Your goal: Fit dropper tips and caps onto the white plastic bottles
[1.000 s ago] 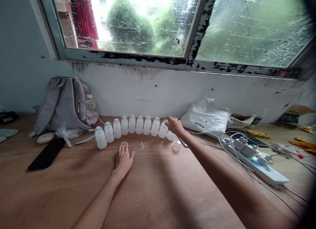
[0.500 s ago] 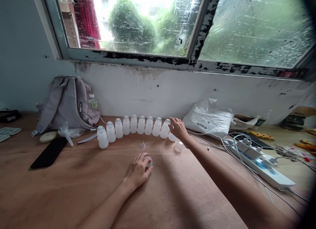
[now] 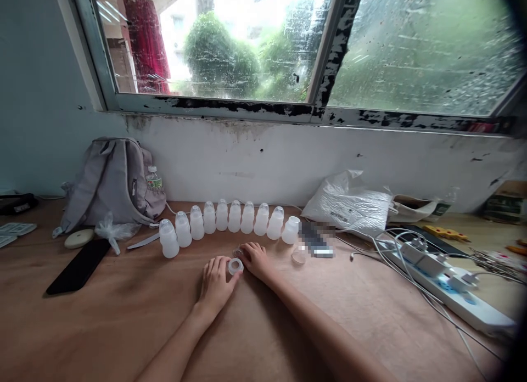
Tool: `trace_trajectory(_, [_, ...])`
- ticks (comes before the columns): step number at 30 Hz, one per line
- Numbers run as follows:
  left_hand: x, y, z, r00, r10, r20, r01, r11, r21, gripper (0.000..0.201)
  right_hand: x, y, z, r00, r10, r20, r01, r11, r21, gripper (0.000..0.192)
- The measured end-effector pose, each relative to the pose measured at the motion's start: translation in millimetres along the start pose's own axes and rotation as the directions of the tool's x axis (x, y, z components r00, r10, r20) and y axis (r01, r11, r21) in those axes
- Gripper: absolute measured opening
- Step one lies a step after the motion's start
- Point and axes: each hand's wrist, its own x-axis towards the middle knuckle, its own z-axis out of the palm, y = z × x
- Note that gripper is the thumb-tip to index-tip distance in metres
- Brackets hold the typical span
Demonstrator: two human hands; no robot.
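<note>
My left hand (image 3: 216,277) is closed around a white ring-shaped bottle collar (image 3: 235,267) with a round hole facing up. My right hand (image 3: 254,259) is just beyond it, its fingertips closed on a small clear bottle nipple (image 3: 237,252) at the tabletop. Behind both hands, several frosted white baby bottles (image 3: 247,220) with clear domed caps stand upright in a curved row. The bottle at the right end (image 3: 290,231) stands without a domed cap. A loose clear cap (image 3: 299,255) lies in front of it.
A grey backpack (image 3: 109,184), a black phone (image 3: 78,267) and a round cream disc (image 3: 79,238) are on the left. A silvery plastic package (image 3: 349,203) leans by the wall. At the right, a white power strip (image 3: 457,294) carries plugs and loose cables. A blurred-out patch (image 3: 318,239) adjoins the end bottle.
My right hand has left the right end of the bottle row, coming left and nearer to the nipple. My left hand has moved slightly left, and the collar in it now shows its opening.
</note>
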Motion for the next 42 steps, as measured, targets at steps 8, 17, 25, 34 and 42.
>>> trace_trajectory(8, [-3, 4, 0.2, 0.994, 0.098, -0.037, -0.102, 0.990, -0.095, 0.029, -40, 4, -20, 0.997, -0.070, 0.010, 0.069, 0.995, 0.068, 0.014])
trace_trajectory(17, [-13, 22, 6.2, 0.991, 0.130, 0.032, -0.126, 0.986, -0.109, 0.030, -59, 1, -31, 0.996, -0.073, 0.049, 0.057, 0.964, 0.258, 0.019])
trace_trajectory(25, [-10, 15, 10.5, 0.986, 0.046, 0.162, -0.043, 0.999, -0.017, 0.031, -59, 11, -23, 0.984, 0.097, -0.148, -0.026, 0.907, 0.421, 0.034])
trace_trajectory(34, [-9, 18, 10.7, 0.977, 0.056, 0.206, -0.061, 0.998, 0.019, 0.027, -62, -7, -30, 0.989, -0.119, -0.089, 0.141, 0.935, 0.324, 0.012])
trace_trajectory(42, [-10, 27, -2.8, 0.960, 0.071, 0.272, 0.038, 0.927, -0.374, 0.025, -64, -16, -33, 0.970, 0.242, -0.005, -0.154, 0.633, 0.759, 0.022])
